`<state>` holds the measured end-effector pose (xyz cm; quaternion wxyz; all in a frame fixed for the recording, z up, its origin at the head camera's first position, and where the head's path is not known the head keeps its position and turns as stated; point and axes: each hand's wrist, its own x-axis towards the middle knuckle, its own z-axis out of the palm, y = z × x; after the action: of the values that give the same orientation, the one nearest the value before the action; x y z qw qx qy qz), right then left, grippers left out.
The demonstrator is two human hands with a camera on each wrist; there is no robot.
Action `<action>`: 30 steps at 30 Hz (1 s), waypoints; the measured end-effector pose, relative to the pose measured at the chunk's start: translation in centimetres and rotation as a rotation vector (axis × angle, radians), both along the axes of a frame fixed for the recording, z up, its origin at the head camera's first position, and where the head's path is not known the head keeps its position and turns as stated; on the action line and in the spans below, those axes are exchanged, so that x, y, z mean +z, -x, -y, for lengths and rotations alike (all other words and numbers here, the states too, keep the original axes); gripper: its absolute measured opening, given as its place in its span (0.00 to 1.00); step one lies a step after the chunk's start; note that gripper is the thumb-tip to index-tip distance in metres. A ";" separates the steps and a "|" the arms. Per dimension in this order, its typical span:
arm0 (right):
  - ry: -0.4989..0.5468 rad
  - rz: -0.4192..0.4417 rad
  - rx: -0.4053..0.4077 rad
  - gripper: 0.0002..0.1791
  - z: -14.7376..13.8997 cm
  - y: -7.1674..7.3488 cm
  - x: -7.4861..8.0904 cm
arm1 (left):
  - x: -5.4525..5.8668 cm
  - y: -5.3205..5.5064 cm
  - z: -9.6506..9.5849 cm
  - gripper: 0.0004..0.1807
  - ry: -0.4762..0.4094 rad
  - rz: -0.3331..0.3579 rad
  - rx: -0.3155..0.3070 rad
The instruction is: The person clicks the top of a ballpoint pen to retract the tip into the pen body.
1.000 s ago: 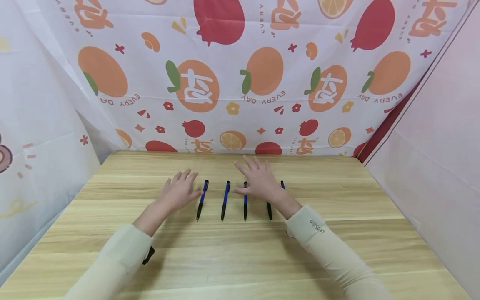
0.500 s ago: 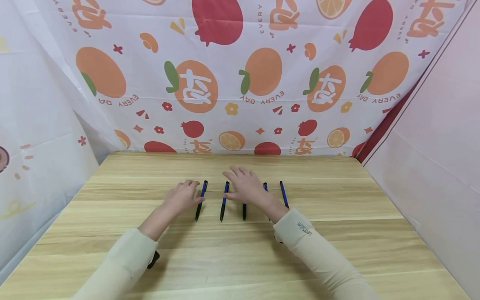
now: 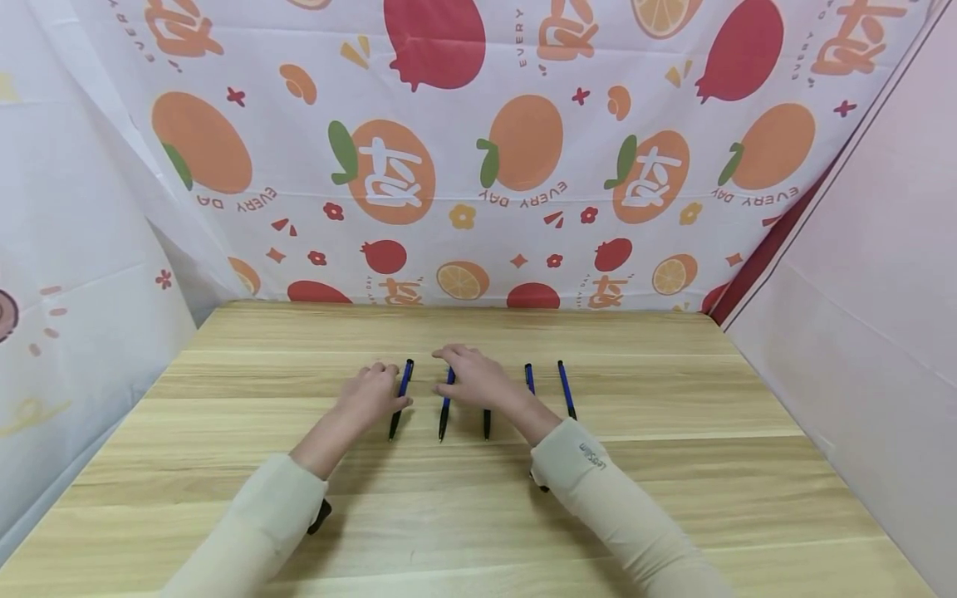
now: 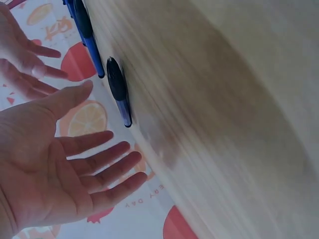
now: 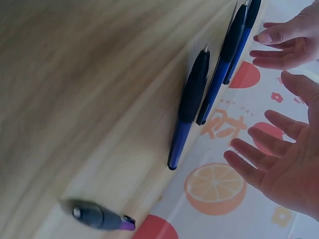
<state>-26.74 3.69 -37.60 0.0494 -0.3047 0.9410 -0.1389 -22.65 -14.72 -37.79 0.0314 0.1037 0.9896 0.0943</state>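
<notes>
Several blue pens with black grips lie in a row on the wooden table. My left hand hovers beside the leftmost pen, its thumb overlapping that pen in the head view. In the left wrist view its fingers are spread and relaxed, holding nothing. My right hand is over the middle of the row, its thumb and fingers near the second pen. It partly hides that pen and the third pen. The right wrist view shows the right hand's fingers loosely extended around nothing.
Right of my right hand lie a fourth pen, partly covered by that hand, and a fifth pen. A fruit-print cloth hangs behind the table's back edge. White cloth walls flank both sides.
My right hand has moved left along the row and nearer to me, uncovering the rightmost pens. The left hand has shifted slightly right, and its fingers have drawn in. The pens stay in place.
</notes>
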 end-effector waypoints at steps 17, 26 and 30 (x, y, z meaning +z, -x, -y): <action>0.589 0.486 -0.169 0.20 2.1 0.7 -0.7 | 0.1 0.0 -2.0 0.25 -0.117 0.110 0.101; 0.716 0.618 -0.240 0.19 2.7 1.0 -1.2 | -0.5 0.4 -2.1 0.10 -0.100 0.081 0.124; 0.743 0.667 -0.275 0.19 3.0 1.0 -1.1 | -0.5 0.5 -2.0 0.08 -0.105 0.086 0.122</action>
<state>-27.69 0.71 -38.68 0.2165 -0.1144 0.7926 -0.5585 -23.19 -12.68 -38.34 0.0626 0.0407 0.9855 0.1521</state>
